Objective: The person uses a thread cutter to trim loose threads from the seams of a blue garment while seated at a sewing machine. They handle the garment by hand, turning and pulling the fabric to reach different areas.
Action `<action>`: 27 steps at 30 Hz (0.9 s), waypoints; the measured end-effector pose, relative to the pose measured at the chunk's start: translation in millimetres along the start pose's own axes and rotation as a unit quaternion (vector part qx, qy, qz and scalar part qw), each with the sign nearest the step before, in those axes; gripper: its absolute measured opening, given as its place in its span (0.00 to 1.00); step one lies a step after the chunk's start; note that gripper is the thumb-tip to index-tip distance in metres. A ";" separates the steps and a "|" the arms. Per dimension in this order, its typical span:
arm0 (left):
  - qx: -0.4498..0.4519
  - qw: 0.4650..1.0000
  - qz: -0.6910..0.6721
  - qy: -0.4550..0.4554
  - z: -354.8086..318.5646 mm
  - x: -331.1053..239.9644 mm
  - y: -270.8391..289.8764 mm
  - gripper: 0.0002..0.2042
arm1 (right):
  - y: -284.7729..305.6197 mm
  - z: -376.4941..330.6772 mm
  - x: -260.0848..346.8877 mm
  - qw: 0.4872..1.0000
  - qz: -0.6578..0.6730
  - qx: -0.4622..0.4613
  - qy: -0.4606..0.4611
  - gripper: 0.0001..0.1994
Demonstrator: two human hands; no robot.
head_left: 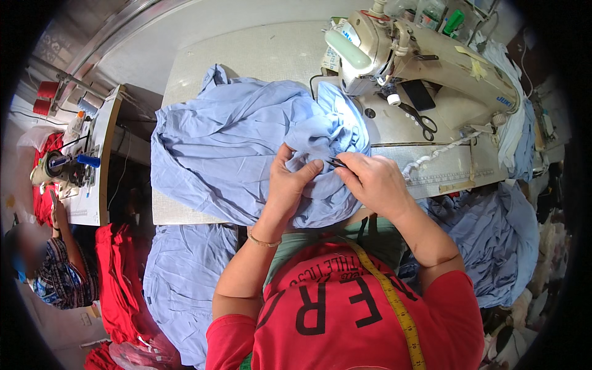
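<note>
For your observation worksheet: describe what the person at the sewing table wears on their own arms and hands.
Both forearms are bare. Short red sleeves of a red T-shirt with dark lettering end above the elbows. The left hand has a thin gold-coloured bracelet at the wrist. The right hand shows no glove, ring or watch. A yellow measuring tape hangs across the chest.

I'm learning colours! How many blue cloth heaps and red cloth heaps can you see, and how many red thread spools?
Blue cloth heaps: 3, on the table, lower left, right
Red cloth heaps: 2, by the floor, far left
Red spools: 2
Total: 7
</note>
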State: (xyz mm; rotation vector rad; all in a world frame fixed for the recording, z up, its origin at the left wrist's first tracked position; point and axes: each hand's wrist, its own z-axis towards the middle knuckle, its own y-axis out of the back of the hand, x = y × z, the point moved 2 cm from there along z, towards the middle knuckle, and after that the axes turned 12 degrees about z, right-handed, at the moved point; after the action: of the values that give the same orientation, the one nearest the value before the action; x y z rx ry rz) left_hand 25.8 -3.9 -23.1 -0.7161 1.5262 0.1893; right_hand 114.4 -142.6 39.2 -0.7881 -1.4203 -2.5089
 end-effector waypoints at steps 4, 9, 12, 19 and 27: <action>0.002 1.000 -0.001 -0.017 -0.2 -0.5 -1.4 0.21 | 2.1 1.9 4.2 1.000 -0.023 0.008 0.003 0.07; -0.003 0.999 0.009 -0.042 -0.7 0.6 -2.1 0.21 | 4.7 3.4 6.2 0.998 -0.053 0.035 0.008 0.07; -0.010 0.999 0.028 -0.045 -0.6 0.4 -2.4 0.21 | 5.8 4.1 6.2 0.997 -0.064 0.044 0.011 0.07; -0.027 0.994 0.090 -0.055 0.5 2.4 -0.7 0.21 | 10.1 8.8 7.2 0.994 -0.081 0.067 0.036 0.07; -0.014 0.996 0.075 -0.041 1.8 3.7 2.6 0.22 | -3.4 4.2 -16.8 0.990 0.126 0.043 -0.056 0.09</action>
State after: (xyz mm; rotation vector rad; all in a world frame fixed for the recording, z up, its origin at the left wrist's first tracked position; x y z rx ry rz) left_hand 26.2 -2.1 -27.6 -0.6089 1.5012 0.3492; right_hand 128.9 -139.4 29.7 -1.0341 -1.3565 -2.2318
